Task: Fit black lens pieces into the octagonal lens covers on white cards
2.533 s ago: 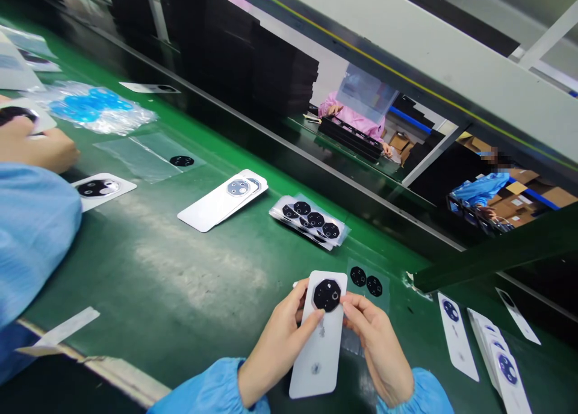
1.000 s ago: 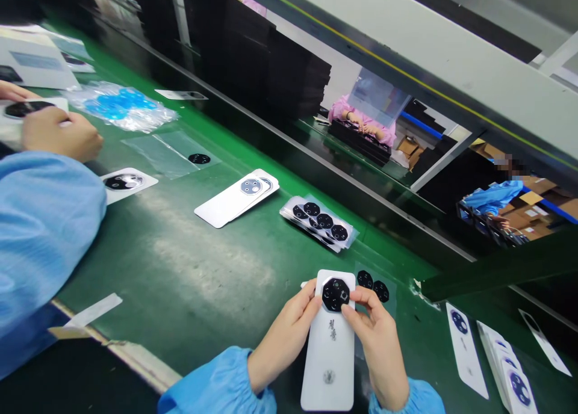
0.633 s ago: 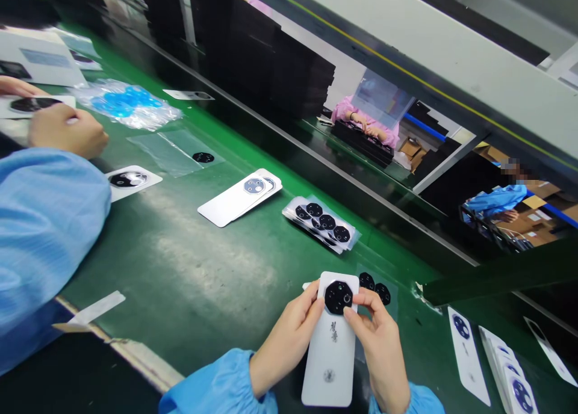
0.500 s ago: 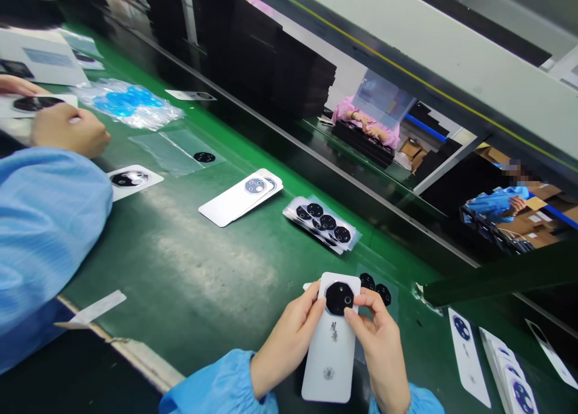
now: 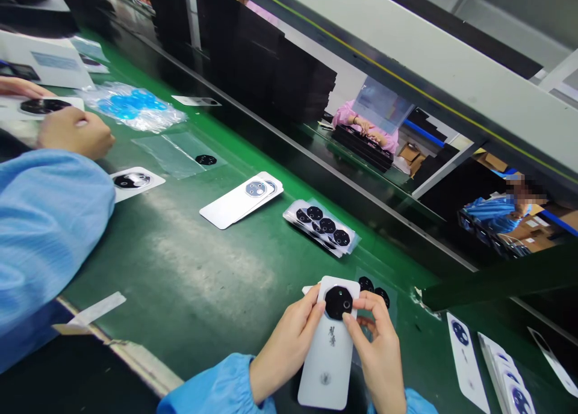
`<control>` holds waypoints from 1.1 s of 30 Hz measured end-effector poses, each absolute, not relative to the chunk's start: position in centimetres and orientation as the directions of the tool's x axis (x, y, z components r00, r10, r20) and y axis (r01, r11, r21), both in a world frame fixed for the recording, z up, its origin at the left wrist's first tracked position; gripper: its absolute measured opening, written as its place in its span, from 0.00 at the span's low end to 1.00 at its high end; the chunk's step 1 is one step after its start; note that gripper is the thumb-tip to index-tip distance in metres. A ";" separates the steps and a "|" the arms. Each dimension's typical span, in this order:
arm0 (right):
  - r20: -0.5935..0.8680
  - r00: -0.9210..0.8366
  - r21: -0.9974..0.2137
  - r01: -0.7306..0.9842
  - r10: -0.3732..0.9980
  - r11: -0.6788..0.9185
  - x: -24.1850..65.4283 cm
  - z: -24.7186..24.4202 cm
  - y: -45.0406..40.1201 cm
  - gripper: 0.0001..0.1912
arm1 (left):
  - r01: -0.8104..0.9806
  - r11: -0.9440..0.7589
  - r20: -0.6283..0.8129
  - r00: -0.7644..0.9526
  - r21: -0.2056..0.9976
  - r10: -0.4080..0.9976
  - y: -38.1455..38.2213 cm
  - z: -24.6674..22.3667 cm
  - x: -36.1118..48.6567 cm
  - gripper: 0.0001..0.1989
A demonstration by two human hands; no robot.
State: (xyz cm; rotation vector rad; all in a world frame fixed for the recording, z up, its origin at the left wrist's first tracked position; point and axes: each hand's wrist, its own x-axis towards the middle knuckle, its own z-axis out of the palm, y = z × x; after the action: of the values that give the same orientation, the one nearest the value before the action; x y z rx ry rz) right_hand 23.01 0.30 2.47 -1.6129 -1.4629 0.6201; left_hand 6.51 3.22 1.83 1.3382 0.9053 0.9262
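A white phone back cover (image 5: 326,366), with dark lettering and a round emblem, is held upright in front of me. On its upper part sits a black camera lens cover (image 5: 338,303) with cut corners. My left hand (image 5: 289,342) pinches the phone back cover by its left edge, thumb on the front beside the lens cover. At the right side, my right hand (image 5: 378,348) has thumb and index finger at the edge of the lens cover. Partly hidden behind that hand lies a clear sheet with more black lens covers (image 5: 365,283).
Ahead lies a bagged stack of lens covers (image 5: 323,226); left of it are white back covers (image 5: 235,202). More covers (image 5: 467,360) lie at right by a green beam (image 5: 497,275). A co-worker's blue sleeve (image 5: 49,221) reaches in from the left, near a bag of blue pieces (image 5: 133,106).
My hands and the phone back cover stay nearly in place, with the cover a little lower and tilted slightly more. The whole view has shifted a little. The co-worker's hands still hold a white panel.
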 end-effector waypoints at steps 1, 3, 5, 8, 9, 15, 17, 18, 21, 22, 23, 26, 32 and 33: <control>0.203 0.182 -0.818 0.571 0.962 0.064 23.0 2.4 0.2 0.09 | -0.027 0.018 -0.006 0.377 0.999 0.926 3.2 1.8 6.5 0.16; 0.240 0.154 -0.780 0.618 0.959 0.096 23.0 2.3 0.0 0.09 | -0.015 0.021 -0.014 0.373 1.000 0.928 3.3 1.9 6.5 0.16; 0.257 0.123 -0.749 0.652 0.959 0.117 23.0 2.4 -0.1 0.10 | -0.002 0.023 -0.020 0.366 1.000 0.931 3.4 1.9 6.4 0.16; 0.284 0.085 -0.723 0.673 0.955 0.155 23.0 2.7 0.0 0.10 | -0.040 0.019 -0.003 0.374 0.999 0.927 3.5 2.0 6.3 0.15; 0.289 0.064 -0.722 0.670 0.955 0.174 23.1 2.8 0.2 0.10 | -0.063 0.020 0.006 0.384 0.998 0.923 3.6 2.0 6.2 0.15; 0.233 -0.037 -0.807 0.550 0.972 0.215 23.9 3.3 0.8 0.12 | -0.088 0.024 0.015 0.424 0.996 0.906 3.6 2.1 6.0 0.15; 0.195 -0.029 -0.825 0.536 0.980 0.180 24.1 3.6 0.9 0.16 | -0.063 0.025 0.005 0.436 0.998 0.900 3.5 2.2 6.0 0.15; 0.182 -0.036 -0.825 0.538 0.983 0.173 24.2 3.7 0.9 0.18 | -0.055 0.024 0.003 0.441 0.998 0.898 3.5 2.3 6.0 0.15; 0.181 -0.097 -0.801 0.564 0.979 0.204 24.4 4.1 1.0 0.20 | -0.065 0.024 0.008 0.453 0.998 0.892 3.6 2.6 6.0 0.16; 0.191 -0.118 -0.791 0.570 0.975 0.223 24.5 4.1 1.0 0.19 | -0.073 0.025 0.010 0.455 0.997 0.891 3.6 2.7 6.0 0.16; 0.202 -0.130 -0.783 0.573 0.971 0.240 24.6 4.2 1.0 0.19 | -0.079 0.026 0.013 0.456 0.997 0.890 3.6 2.7 6.0 0.17; 0.230 -0.148 -0.769 0.578 0.962 0.273 24.9 4.0 1.0 0.20 | -0.082 0.029 0.012 0.462 0.996 0.887 3.7 2.7 6.0 0.18; 0.260 -0.169 -0.741 0.596 0.951 0.309 25.2 3.8 0.9 0.18 | -0.073 0.055 -0.015 0.466 0.996 0.885 3.6 2.5 6.0 0.19; 0.258 -0.168 -0.741 0.597 0.951 0.307 25.1 3.8 0.9 0.18 | -0.072 0.056 -0.016 0.465 0.996 0.885 3.6 2.5 6.1 0.19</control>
State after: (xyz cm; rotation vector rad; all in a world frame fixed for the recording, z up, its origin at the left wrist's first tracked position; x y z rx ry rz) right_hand 25.15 0.94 3.79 -1.3788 -1.8656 0.6336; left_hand 6.07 3.59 2.52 1.3126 0.8094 0.8622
